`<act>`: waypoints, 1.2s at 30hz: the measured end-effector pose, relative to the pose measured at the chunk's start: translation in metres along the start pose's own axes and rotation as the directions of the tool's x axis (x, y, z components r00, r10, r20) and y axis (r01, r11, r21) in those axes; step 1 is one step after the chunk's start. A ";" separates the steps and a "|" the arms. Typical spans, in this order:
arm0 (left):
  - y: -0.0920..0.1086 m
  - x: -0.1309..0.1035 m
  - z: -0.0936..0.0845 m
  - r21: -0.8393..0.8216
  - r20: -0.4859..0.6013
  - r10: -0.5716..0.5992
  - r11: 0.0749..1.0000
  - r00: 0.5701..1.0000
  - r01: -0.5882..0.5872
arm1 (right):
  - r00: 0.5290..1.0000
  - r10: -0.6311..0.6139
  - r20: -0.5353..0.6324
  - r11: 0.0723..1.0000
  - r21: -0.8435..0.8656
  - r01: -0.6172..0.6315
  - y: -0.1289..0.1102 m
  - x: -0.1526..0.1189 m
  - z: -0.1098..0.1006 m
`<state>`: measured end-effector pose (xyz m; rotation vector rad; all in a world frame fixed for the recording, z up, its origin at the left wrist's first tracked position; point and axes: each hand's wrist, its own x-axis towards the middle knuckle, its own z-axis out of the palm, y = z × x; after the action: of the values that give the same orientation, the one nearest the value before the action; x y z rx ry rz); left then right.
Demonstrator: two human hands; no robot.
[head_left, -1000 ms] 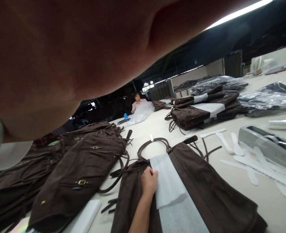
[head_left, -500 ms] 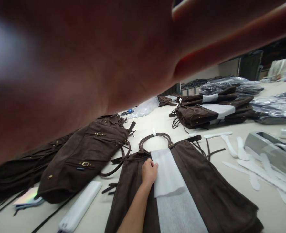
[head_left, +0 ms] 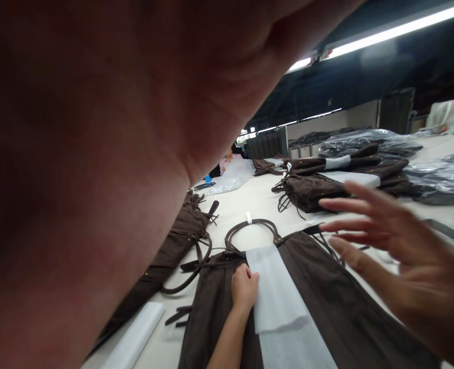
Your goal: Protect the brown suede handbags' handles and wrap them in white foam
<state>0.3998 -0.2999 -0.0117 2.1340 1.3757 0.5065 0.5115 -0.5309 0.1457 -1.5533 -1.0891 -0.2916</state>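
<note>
A dark brown handbag [head_left: 327, 297] lies on the table before me, its looped handles [head_left: 252, 225] pointing away. A white paper strip [head_left: 276, 287] runs down its middle, with a second layer overlapping lower down. My left hand [head_left: 245, 289] is closed at the strip's left edge near the bag's top, fingers curled and thumb against the paper. From the right, my right hand [head_left: 399, 256] hangs above the bag's right side, fingers spread and holding nothing, slightly blurred. A very large hand [head_left: 115, 143] close to the lens hides the upper left; whose it is I cannot tell.
Another brown bag [head_left: 180, 230] lies at left, beside a white roll [head_left: 136, 335]. Stacked brown bags with white bands [head_left: 319, 189] and plastic-wrapped bundles [head_left: 442, 171] stand at back right. Farther off are clear plastic sheeting [head_left: 232, 174] and a person in pink [head_left: 229, 161].
My right hand has come into view from the right. The large hand at the lens has shifted left and downward, uncovering ceiling lights. My left hand stays at the paper strip.
</note>
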 end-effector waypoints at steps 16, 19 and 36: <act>-0.001 0.001 0.003 0.002 -0.011 -0.025 1.000 1.000 0.026 | 0.729 0.162 0.665 0.984 -0.160 -0.073 0.082 -0.005 0.091; 0.000 0.000 0.002 0.011 -0.018 -0.019 1.000 1.000 0.019 | 0.683 0.127 0.720 0.976 -0.214 0.044 0.081 -0.008 0.088; 0.000 -0.007 0.000 0.054 -0.032 0.056 0.997 0.998 -0.055 | 0.544 -0.226 0.808 0.852 -0.106 0.512 0.123 -0.072 0.124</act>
<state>0.3966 -0.3057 -0.0119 2.2209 1.3651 0.5351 0.5206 -0.4445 -0.0223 -1.7766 -2.1924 -0.0718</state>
